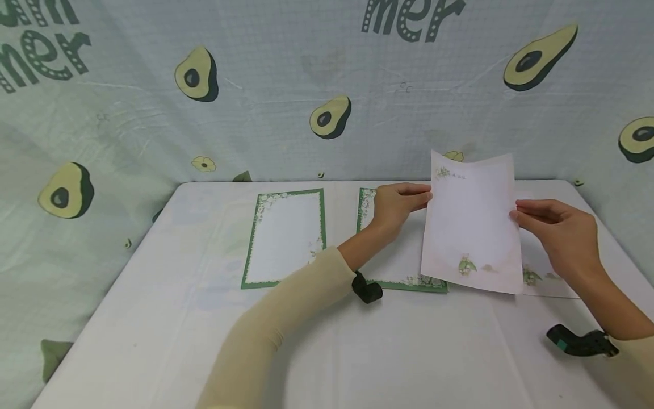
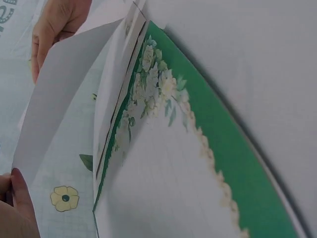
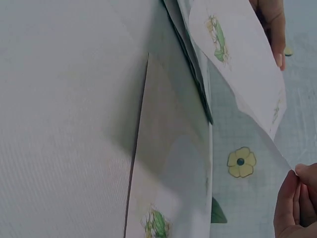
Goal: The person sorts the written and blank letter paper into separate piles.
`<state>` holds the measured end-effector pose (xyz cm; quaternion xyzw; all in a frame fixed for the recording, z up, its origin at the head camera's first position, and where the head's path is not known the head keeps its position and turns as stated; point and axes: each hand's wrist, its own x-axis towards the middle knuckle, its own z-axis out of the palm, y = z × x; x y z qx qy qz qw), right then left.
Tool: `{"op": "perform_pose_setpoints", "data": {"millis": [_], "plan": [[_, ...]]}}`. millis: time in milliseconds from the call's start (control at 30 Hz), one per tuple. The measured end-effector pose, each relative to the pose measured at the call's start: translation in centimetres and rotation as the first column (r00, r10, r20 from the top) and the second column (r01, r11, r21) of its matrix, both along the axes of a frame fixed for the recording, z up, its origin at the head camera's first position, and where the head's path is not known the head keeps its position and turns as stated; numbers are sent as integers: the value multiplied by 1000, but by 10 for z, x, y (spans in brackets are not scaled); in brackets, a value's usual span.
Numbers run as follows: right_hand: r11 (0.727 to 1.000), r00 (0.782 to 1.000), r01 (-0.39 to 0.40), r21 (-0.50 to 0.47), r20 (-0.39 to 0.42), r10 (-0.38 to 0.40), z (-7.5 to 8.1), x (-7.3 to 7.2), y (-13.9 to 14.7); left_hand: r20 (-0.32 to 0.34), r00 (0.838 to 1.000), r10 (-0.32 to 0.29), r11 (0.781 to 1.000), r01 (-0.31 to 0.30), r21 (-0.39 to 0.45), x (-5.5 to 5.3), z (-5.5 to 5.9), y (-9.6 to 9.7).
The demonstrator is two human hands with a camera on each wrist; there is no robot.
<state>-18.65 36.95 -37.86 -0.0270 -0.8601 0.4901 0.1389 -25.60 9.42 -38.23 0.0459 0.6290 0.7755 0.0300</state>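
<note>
A pale pink sheet of paper (image 1: 471, 221) with small printed flowers is held up above the table, slightly bowed along its top edge. My left hand (image 1: 395, 210) pinches its left edge between thumb and fingers. On the opposite edge, my right hand (image 1: 564, 230) pinches it the same way. Beneath, partly hidden by the sheet and my left arm, lies a green-bordered stack of paper (image 1: 403, 267). To the right, a matching pink stack (image 3: 173, 173) rests on the table, mostly covered in the head view by the raised sheet and right hand.
Another green-bordered sheet (image 1: 288, 236) lies on the left of the white table (image 1: 153, 318). Behind the table hangs a cloth (image 1: 265, 125) printed with avocados. Black wrist devices are worn on the left wrist (image 1: 367, 288) and right wrist (image 1: 582, 342).
</note>
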Motion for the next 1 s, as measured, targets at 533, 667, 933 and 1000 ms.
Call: {"op": "perform_pose_setpoints", "data": {"millis": [533,667,933,1000], "plan": [[970,990,31,239,129,-63,20,-20,48,55,995,83,996,-85,40,-13,-6,47],[971,976,-28,237,216,-25,20,-32,65,86,987,138,988,-132,-75,-15,-7,63],[966,934,-126,226,354,39,2,-50,96,157,978,135,909,-59,-414,-21,-7,89],[957,916,-179,227,394,78,-3,-54,104,175,977,119,888,-25,-460,-24,-7,93]]}}
